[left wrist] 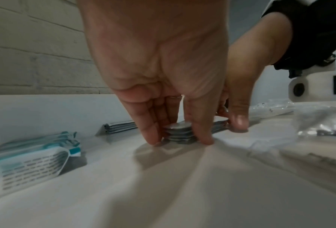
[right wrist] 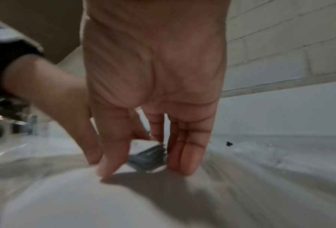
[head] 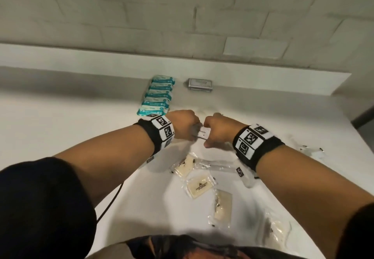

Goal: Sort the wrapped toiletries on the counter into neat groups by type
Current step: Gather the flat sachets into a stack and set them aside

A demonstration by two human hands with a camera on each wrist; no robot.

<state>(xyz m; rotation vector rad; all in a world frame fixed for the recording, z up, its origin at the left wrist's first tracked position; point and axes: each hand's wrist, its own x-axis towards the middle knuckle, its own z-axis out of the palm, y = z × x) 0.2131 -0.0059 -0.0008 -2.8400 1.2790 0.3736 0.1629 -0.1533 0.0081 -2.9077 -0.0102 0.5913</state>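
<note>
Left hand point(head: 185, 124) and right hand point(head: 217, 130) each pinch one end of a small stack of flat toothpaste sachets point(left wrist: 179, 132) resting on the white counter point(head: 81, 117). It sits just in front of the row of teal-wrapped packets point(head: 158, 94) and another sachet stack point(head: 200, 84) by the wall.

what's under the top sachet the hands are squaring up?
More flat silver sachets, stacked on the white counter between the fingertips of the left hand and the right hand. Fingers cover both ends; exact count unclear.
</note>
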